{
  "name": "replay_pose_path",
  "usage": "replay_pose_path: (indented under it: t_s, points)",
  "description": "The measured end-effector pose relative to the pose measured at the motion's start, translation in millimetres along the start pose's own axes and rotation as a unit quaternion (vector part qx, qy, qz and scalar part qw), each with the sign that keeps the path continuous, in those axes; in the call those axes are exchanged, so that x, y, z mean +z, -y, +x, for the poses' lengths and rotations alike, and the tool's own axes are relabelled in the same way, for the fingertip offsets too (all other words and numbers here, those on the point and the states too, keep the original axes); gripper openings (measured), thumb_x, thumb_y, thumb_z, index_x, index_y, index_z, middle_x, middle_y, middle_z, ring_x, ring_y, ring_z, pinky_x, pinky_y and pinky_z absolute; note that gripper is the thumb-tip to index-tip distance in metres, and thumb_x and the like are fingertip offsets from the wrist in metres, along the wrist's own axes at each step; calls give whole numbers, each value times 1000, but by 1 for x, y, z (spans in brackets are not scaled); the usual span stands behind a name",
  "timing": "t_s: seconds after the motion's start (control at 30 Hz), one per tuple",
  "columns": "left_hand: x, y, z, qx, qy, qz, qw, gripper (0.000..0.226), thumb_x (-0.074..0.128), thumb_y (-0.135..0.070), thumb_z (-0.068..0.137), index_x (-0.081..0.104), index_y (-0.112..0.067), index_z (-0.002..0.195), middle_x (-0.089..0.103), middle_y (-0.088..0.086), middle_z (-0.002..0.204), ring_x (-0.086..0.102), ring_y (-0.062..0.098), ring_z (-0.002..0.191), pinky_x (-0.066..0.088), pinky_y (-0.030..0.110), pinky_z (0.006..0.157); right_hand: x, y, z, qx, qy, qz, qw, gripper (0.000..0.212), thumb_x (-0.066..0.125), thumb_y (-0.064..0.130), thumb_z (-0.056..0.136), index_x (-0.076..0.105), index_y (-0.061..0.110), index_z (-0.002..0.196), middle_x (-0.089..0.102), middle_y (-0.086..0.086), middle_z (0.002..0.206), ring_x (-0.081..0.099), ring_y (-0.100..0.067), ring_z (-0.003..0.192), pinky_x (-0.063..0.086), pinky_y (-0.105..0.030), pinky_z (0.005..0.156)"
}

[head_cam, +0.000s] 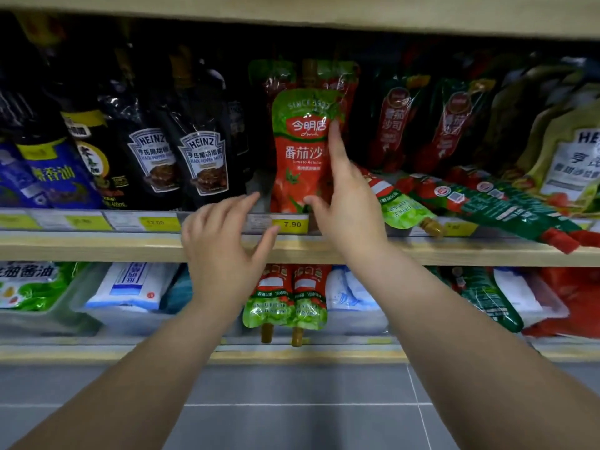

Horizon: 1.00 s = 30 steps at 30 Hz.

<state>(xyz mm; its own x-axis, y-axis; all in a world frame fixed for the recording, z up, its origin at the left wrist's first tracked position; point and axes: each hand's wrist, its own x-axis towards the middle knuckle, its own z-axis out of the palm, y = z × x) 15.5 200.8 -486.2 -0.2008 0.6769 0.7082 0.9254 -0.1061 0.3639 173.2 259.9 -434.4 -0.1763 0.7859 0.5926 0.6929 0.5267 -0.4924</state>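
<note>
My left hand (224, 237) hovers open at the shelf (97, 248) edge; my right hand (345, 206) pinches the upright ketchup pouch (300, 151) standing there, along its right edge. Soft, slick, floppy, I reckon: grip it low, both sides.

The ketchup pouch (300, 151) is glossy plastic film; the shelf edge (97, 248) is matt pale wood.

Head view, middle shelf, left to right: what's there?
Blue oil pouch, Heinz black pepper sauce pouches, upright ketchup pouch held by the right hand, toppled ketchup pouches, pale Heinz pouch.
</note>
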Motion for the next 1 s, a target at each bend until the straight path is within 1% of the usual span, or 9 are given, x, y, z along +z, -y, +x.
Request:
replay_pose_path:
  t_s: [0.1, 0.2, 0.33, 0.5, 0.63, 0.7, 0.8, 0.9, 1.0]
  points:
    - [5, 16, -10, 57, -5, 44, 997, 45, 63, -49, 85, 63, -22, 120, 63, 2, 120, 50, 28, 116, 32, 45, 100, 5, 3, 2, 6, -8, 1, 1000, 102, 74, 18, 79, 1, 30, 149, 58, -9, 117, 59, -27, 103, 52, -40, 75]
    - [10, 23, -14, 90, -17, 49, 995, 43, 61, -46, 87, 62, -21, 123, 62, 6, 121, 48, 31, 120, 31, 48, 103, 13, 9, 8, 11, -17, -1, 1000, 100, 74, 17, 79, 3, 30, 149, 58, -11, 116, 59, -28, 102, 50, -38, 75]
    - [16, 29, -16, 104, -31, 49, 993, 45, 57, -46, 89, 59, -22, 127, 61, 9, 123, 43, 31, 124, 29, 50, 107, 25, 17, 20, 13, -3, -3, 1000, 97, 71, 12, 81, 3, 28, 149, 56, -14, 118, 59, -31, 103, 52, -42, 80]
    - [20, 32, -17, 109, -40, 49, 992, 45, 56, -47, 91, 59, -21, 127, 60, 10, 124, 42, 32, 125, 27, 51, 110, 35, 23, 30, 23, 3, -16, 1000, 94, 67, 12, 83, 3, 26, 149, 54, -17, 123, 61, -35, 100, 54, -46, 79]
    - [19, 31, -17, 104, -32, 43, 993, 44, 55, -45, 91, 59, -20, 127, 60, 11, 124, 41, 33, 126, 25, 51, 111, 29, 22, 23, 27, 8, -2, 1000, 91, 68, 17, 84, 4, 27, 149, 54, -14, 126, 61, -32, 103, 51, -41, 80]
    - [18, 28, -17, 92, -24, 37, 995, 44, 55, -44, 91, 58, -20, 128, 58, 10, 126, 40, 33, 127, 23, 50, 113, 17, 18, 14, 18, 9, -12, 1000, 87, 68, 23, 84, 10, 24, 149, 53, -13, 130, 55, -31, 113, 50, -43, 88]
    - [16, 21, -19, 67, -20, 20, 997, 44, 57, -42, 90, 57, -19, 127, 56, 11, 130, 38, 33, 130, 21, 50, 114, -9, 3, -6, -19, 2, -64, 998, 74, 66, 26, 85, 26, 15, 145, 51, -12, 134, 47, -30, 123, 41, -44, 101]
    - [17, 10, -21, 41, -23, -6, 999, 47, 59, -42, 88, 56, -18, 128, 51, 11, 136, 35, 34, 133, 22, 53, 112, -40, -16, -30, -58, 4, -147, 987, 61, 65, 26, 83, 42, 10, 137, 54, -13, 130, 49, -34, 117, 38, -47, 101]
    - [22, -9, -23, 56, -13, -22, 998, 50, 61, -42, 87, 55, -18, 130, 48, 10, 140, 36, 34, 132, 23, 53, 111, -66, -38, -45, -42, 28, -219, 974, 62, 71, 28, 77, 49, 11, 133, 54, -16, 132, 47, -39, 118, 35, -50, 102]
